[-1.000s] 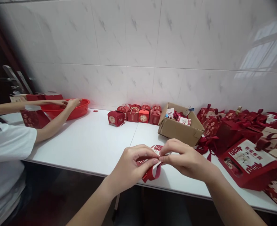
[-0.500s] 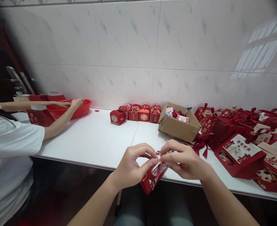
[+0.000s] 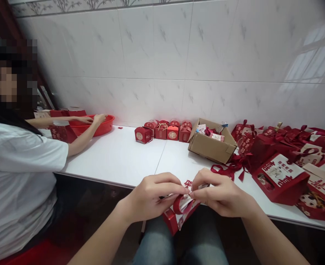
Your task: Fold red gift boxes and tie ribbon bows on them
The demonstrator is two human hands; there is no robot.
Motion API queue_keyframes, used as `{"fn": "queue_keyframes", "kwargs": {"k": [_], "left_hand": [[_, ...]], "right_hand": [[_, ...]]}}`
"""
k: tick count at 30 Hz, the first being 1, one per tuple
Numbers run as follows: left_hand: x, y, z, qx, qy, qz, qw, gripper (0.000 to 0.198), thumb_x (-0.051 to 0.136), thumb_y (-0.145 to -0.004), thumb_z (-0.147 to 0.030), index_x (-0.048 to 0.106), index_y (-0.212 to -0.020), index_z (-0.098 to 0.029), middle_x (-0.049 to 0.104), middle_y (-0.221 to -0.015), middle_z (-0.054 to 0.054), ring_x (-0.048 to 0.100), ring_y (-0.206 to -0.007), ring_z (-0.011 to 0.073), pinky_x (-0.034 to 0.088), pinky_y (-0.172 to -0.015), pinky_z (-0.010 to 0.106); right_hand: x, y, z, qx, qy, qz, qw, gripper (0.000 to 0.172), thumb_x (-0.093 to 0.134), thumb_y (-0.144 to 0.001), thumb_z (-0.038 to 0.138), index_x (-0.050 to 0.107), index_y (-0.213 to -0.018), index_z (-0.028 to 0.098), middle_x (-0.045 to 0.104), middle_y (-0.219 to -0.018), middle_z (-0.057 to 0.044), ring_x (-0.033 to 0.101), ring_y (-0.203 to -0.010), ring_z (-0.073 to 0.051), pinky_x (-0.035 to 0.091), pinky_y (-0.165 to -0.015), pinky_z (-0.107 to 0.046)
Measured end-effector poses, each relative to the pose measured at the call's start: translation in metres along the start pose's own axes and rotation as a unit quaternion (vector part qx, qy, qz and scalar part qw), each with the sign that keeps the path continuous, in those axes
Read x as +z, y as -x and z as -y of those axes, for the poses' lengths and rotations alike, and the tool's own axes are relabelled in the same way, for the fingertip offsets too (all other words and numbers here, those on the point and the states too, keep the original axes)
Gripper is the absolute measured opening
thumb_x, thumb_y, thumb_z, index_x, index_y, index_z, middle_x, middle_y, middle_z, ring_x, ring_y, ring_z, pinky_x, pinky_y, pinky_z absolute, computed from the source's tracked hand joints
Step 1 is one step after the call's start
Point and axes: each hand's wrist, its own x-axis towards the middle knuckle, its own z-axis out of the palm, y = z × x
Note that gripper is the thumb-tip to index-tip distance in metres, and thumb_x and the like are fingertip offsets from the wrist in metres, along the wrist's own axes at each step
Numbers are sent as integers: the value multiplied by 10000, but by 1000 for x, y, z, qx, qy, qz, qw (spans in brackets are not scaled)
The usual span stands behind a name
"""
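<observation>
My left hand (image 3: 149,195) and my right hand (image 3: 220,193) meet at the front edge of the white table (image 3: 115,154). Both pinch a small red and white paper gift box (image 3: 181,211) with a red handle loop. The box hangs tilted below my fingertips, over my lap. Fingers of both hands are pressed together on its top flaps.
A person in a white shirt (image 3: 16,176) sits at left, hands in a red basin (image 3: 92,127). Several small red boxes (image 3: 164,131) line the wall. A brown cardboard box (image 3: 210,145) stands beside them. Larger red ribboned gift boxes (image 3: 286,165) crowd the right.
The small box has dropped lower and nearer the table's front edge in my hands. The view has swung left, showing more of the person beside me.
</observation>
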Motion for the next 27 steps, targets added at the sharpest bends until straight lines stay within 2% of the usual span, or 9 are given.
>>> {"fn": "queue_keyframes", "kwargs": {"k": [2, 4, 5, 8, 13, 20, 27], "left_hand": [[6, -1, -1, -6, 4, -71, 997, 299, 576, -774, 1, 706, -972, -181, 703, -859, 83, 668, -763, 131, 547, -677, 199], [12, -1, -2, -57, 36, -136, 988, 235, 637, -742, -21, 725, -898, -175, 716, -783, 71, 674, -693, 131, 547, -621, 196], [14, -2, -3, -91, 59, -152, 983, 200, 668, -726, -43, 731, -863, -172, 719, -750, 67, 673, -664, 134, 543, -591, 196], [17, -5, -2, -168, 133, -143, 966, 143, 705, -703, -83, 740, -806, -176, 729, -729, 61, 678, -643, 143, 542, -560, 202], [16, -12, 7, -216, 192, -127, 949, 120, 715, -703, -114, 751, -795, -183, 742, -766, 62, 692, -687, 162, 563, -618, 233], [19, -20, 15, -248, 176, -92, 948, 93, 737, -687, -157, 757, -778, -157, 738, -747, 79, 685, -678, 174, 550, -618, 245], [17, -23, 18, -250, 160, -58, 953, 107, 710, -713, -145, 758, -808, -156, 737, -760, 71, 678, -683, 159, 532, -621, 226]], "right_hand": [[-1, -1, 0, 2, -4, -5, 1000, 273, 511, -792, -13, 607, -949, 188, 601, -893, -67, 527, -786, -118, 451, -682, -241], [-1, -1, -2, 8, -5, -14, 1000, 283, 513, -779, -23, 607, -947, 184, 597, -890, -67, 523, -774, -117, 447, -669, -240], [-1, -1, -4, 11, -7, -19, 1000, 285, 514, -776, -23, 606, -950, 184, 595, -890, -68, 523, -771, -117, 446, -663, -240], [-3, 1, -10, 16, -13, -31, 999, 291, 521, -774, -14, 604, -966, 189, 590, -887, -68, 526, -768, -120, 449, -655, -244], [-5, 3, -18, 33, -26, -26, 999, 288, 520, -783, 4, 606, -978, 197, 591, -882, -71, 542, -769, -128, 466, -652, -247], [-3, 6, -25, 49, -25, -25, 998, 280, 529, -797, 24, 617, -994, 203, 595, -882, -68, 548, -771, -127, 472, -651, -244], [-2, 11, -28, 59, -32, -35, 997, 267, 539, -803, 27, 614, -998, 192, 592, -871, -66, 546, -769, -118, 471, -661, -242]]}}
